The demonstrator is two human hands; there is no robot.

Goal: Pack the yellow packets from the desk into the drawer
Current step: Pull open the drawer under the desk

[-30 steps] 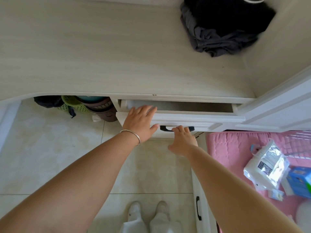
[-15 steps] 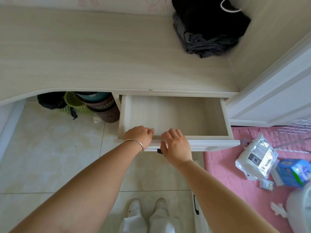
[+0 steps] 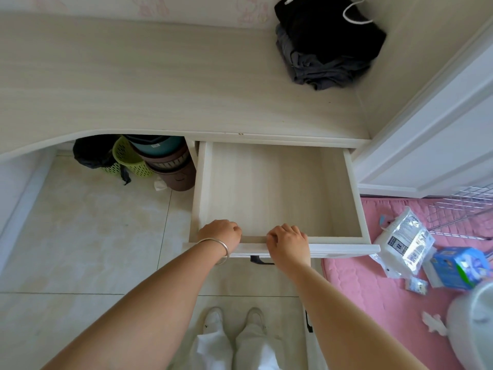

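Gripping drawer front: left hand, right hand (fingers curled) | desk pale wood

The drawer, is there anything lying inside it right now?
No, the drawer is pulled out and only its bare wooden bottom shows.

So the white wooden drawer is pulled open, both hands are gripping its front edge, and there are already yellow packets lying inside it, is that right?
Not quite. The head view shows the white wooden drawer pulled open with the left hand and right hand curled over its front edge, but no yellow packets lie inside it; the part of its pale wood floor in view is bare.
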